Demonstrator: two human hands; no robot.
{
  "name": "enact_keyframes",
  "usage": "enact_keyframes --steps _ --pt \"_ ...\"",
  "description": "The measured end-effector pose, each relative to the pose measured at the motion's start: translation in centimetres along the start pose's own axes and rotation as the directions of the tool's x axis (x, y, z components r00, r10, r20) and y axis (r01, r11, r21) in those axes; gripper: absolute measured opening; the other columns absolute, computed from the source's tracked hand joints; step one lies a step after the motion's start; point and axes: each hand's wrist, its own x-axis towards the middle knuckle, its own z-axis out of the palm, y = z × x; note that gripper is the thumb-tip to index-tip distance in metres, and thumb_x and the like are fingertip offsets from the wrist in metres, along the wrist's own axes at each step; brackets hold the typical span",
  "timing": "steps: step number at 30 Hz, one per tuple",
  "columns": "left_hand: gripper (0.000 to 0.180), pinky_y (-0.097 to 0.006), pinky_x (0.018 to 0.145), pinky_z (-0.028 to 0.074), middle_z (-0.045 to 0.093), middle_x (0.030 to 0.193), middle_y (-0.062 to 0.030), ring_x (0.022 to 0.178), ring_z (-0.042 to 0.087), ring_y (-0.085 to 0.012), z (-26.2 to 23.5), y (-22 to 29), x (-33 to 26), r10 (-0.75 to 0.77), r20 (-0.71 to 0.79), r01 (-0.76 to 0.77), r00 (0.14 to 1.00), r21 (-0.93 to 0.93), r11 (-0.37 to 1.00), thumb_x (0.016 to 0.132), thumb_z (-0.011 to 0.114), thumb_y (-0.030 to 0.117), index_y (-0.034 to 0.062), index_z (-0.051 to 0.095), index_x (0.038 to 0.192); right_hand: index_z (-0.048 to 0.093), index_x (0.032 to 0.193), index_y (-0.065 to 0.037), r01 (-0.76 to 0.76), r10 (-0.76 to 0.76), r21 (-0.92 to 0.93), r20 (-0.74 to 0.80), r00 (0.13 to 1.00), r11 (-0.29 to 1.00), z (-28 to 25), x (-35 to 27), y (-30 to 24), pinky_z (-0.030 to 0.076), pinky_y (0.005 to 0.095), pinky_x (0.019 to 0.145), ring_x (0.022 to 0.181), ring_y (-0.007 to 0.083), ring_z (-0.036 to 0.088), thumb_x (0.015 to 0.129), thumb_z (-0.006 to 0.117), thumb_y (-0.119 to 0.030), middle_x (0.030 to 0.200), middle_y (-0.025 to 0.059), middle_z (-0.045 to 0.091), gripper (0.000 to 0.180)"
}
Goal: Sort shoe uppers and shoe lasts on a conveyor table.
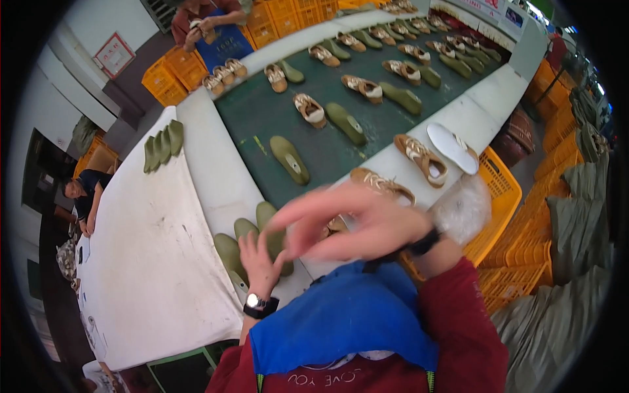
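Observation:
My left hand (259, 262), with a watch on its wrist, lies with its fingers apart on a group of olive-green shoe lasts (246, 245) at the near edge of the white table (157, 249). Whether it grips one I cannot tell for sure. My right hand (341, 223) is blurred and hovers open above the lasts, fingers spread and pointing left, holding nothing. A tan laced shoe (383, 185) lies just beyond it on the white rim beside the belt. A blue apron and red sleeves fill the lower edge.
The dark green conveyor belt (327, 150) carries several tan shoes and green lasts. A shoe (419, 157), a white sole (452, 147) and a clear plastic bag (462, 209) lie at the right. Yellow crates (504, 196) stand right. More lasts (164, 143) lie far left. Persons work at the top (209, 26) and left (85, 193).

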Motion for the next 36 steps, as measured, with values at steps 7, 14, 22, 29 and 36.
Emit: enact_keyframes --steps 7,14,22,29,36 --pt "0.066 -0.05 0.1 0.034 0.036 0.134 -0.0213 0.124 0.032 -0.0453 3.4 8.5 4.6 0.367 0.288 -0.293 0.885 -0.27 0.917 0.072 0.071 0.033 0.0141 0.045 0.13 0.052 0.122 -0.003 -0.029 -0.024 -0.073 -0.628 0.778 0.997 -12.8 -12.4 -2.4 0.049 0.0288 0.065 0.065 0.0153 0.057 0.093 0.048 -0.023 0.08 0.0083 0.061 0.035" --pt "0.06 -0.047 0.103 0.033 0.032 0.137 -0.0199 0.125 0.031 -0.0428 6.4 8.8 4.5 0.454 0.376 -0.296 0.808 -0.407 0.864 0.072 0.072 0.035 0.0129 0.051 0.124 0.06 0.108 -0.003 -0.771 0.331 -0.579 -0.697 0.637 0.266 -11.0 -21.8 15.5 0.047 0.0397 0.084 0.096 0.0353 0.057 0.078 0.061 -0.014 0.101 0.0186 0.062 0.032" --pt "0.057 -0.046 0.103 0.033 0.034 0.136 -0.02 0.125 0.032 -0.041 6.5 8.5 4.6 0.454 0.328 -0.292 0.829 -0.438 0.85 0.073 0.072 0.034 0.0098 0.053 0.121 0.062 0.101 -0.009 -0.876 0.379 -0.46 -0.792 0.479 0.147 -12.2 -21.0 20.4 0.048 0.0423 0.077 0.09 0.0338 0.06 0.079 0.06 -0.017 0.093 0.0177 0.064 0.023" --pt "0.057 -0.041 0.095 0.04 0.041 0.129 -0.0199 0.113 0.045 -0.0368 3.9 9.9 7.3 0.357 0.231 -0.192 0.905 -0.528 0.827 0.073 0.071 0.029 0.0065 0.05 0.121 0.062 0.084 -0.004 -0.897 0.255 -0.398 -0.862 0.437 0.194 -10.6 -15.6 14.3 0.049 0.0422 0.065 0.07 0.034 0.063 0.076 0.063 -0.018 0.072 0.0171 0.064 0.016" --pt "0.057 -0.037 0.087 0.045 0.051 0.108 -0.0171 0.099 0.053 -0.033 -2.6 14.9 11.4 0.279 -0.09 -0.287 0.956 -0.478 0.83 0.072 0.071 0.016 0.0015 0.045 0.12 0.059 0.08 -0.003 -0.664 0.093 -0.633 -0.692 0.715 0.398 -4.0 -9.8 9.8 0.048 0.0387 0.054 0.06 0.031 0.061 0.074 0.066 -0.016 0.066 0.0139 0.062 0.016"
